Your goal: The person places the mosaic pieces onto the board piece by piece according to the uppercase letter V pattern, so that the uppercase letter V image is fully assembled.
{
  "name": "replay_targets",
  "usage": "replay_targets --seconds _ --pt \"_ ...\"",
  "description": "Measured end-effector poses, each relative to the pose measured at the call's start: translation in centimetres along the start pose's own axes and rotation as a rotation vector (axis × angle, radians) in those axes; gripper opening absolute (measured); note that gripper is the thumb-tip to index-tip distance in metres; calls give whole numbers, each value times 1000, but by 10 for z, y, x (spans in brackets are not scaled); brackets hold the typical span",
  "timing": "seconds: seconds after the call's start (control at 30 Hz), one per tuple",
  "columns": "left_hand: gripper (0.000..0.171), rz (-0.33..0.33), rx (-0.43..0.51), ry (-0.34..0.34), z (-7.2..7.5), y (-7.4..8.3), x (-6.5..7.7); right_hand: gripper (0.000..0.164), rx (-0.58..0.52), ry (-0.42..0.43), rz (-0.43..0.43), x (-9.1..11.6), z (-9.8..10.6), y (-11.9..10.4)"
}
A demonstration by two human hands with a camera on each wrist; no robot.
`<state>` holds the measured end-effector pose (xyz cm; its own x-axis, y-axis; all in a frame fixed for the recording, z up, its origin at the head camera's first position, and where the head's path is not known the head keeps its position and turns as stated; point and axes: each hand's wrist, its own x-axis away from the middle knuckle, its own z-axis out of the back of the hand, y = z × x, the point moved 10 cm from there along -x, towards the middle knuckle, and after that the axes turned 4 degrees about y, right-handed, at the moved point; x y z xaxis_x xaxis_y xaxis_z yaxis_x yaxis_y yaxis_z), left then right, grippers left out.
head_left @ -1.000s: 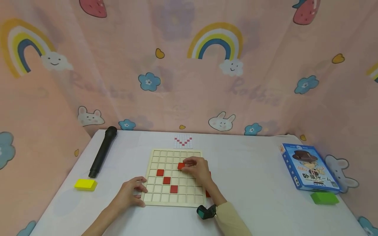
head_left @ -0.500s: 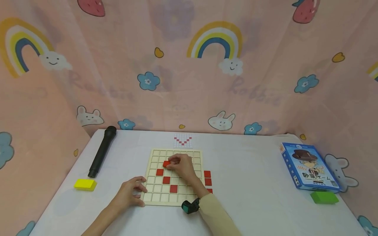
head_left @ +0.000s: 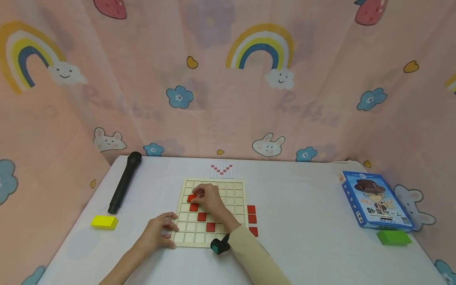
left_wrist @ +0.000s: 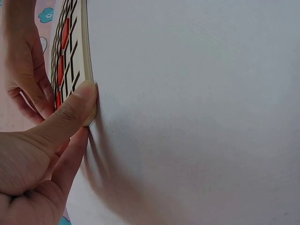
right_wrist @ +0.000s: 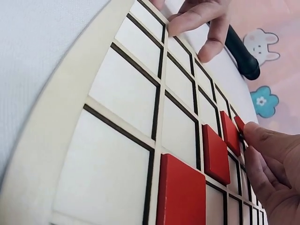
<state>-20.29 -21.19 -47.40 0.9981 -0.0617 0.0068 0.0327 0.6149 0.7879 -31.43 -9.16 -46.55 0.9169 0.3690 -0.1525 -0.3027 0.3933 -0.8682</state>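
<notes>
A cream grid board [head_left: 230, 237] of square cells lies on the white table. My left hand [head_left: 156, 231] holds its near left corner, thumb at the near edge and fingers along the left side. My right hand [head_left: 211, 200] pinches a red square tile [head_left: 191, 198] between thumb and fingers over the board's left part. In the right wrist view this tile [right_wrist: 239, 123] is mostly hidden by the fingertips. Three red tiles [head_left: 202, 217] sit in cells on a diagonal, the nearest to me farthest right. The right hand and forearm cover some cells.
Several red tiles [head_left: 252, 219] lie along the board's right side. Behind the board lies a small card [head_left: 221, 169] with a red V pattern. A black microphone [head_left: 124, 184] and yellow block [head_left: 104, 222] are left; a blue game box [head_left: 377, 202] and green block [head_left: 394, 238] are right.
My right hand has moved left across the board with the red tile, to just behind the farthest placed tile. Tiles at the board's right side came into view. The left hand stays put.
</notes>
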Motion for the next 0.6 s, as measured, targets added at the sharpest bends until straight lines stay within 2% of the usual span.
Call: replay_targets --seconds 0.1,0.3,0.6 --pt "36 10 10 0 0 -2 0 20 12 -7 -3 -2 -5 1" --pt "36 -12 -7 5 0 1 0 24 4 -21 -16 -1 -6 0" --pt "36 -23 -28 22 1 3 0 20 -36 -37 -12 0 -8 0"
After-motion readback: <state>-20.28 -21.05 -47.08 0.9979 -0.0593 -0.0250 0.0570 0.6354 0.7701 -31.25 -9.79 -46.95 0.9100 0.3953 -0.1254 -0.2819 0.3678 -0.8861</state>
